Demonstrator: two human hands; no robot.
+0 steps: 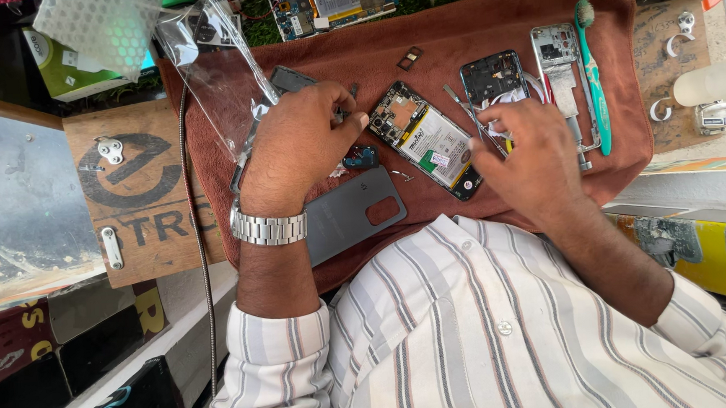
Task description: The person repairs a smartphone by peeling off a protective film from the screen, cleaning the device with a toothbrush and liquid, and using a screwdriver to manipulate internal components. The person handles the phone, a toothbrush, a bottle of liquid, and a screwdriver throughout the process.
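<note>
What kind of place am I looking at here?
Probably a phone repair bench: an opened smartphone with its battery exposed lies on a brown towel, beside a detached grey back cover and a bare green circuit board.

Green toothbrush, clear plastic bag, grey back cover

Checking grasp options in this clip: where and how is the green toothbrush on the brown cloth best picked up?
Probably by the middle of the handle of the green toothbrush, pinched across its narrow width from above. It lies flat and lengthwise on the brown cloth, bristle head at the far end, with the metal phone frame close along one side.
</note>
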